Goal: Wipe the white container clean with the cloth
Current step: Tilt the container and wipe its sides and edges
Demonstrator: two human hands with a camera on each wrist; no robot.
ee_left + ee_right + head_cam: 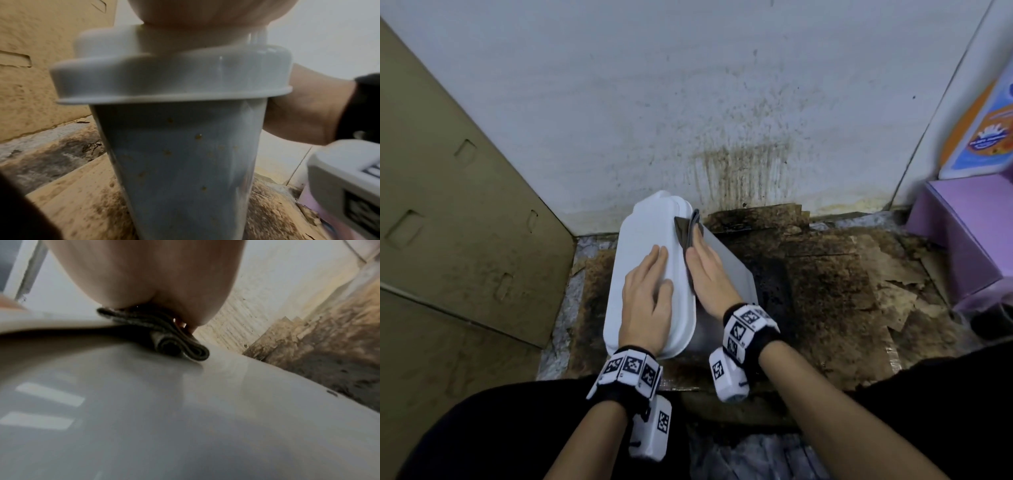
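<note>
A tall white container (643, 222) with a lid stands on dirty cardboard by the wall. My left hand (647, 298) lies flat on the lid with its fingers straight. My right hand (705, 270) presses a folded dark grey cloth (686, 231) flat against the container's right side wall. In the left wrist view the container's wall (180, 162) carries small brown specks below the lid rim. In the right wrist view the folded cloth (164, 339) sits under my right hand (144, 272) on the smooth white wall (164, 410).
A large cardboard box (448, 205) stands close on the left. Behind is a white wall (722, 102) with dark drip stains. Stained, torn cardboard (825, 291) covers the floor. A purple box (962, 233) and a colourful package (989, 130) sit at the right.
</note>
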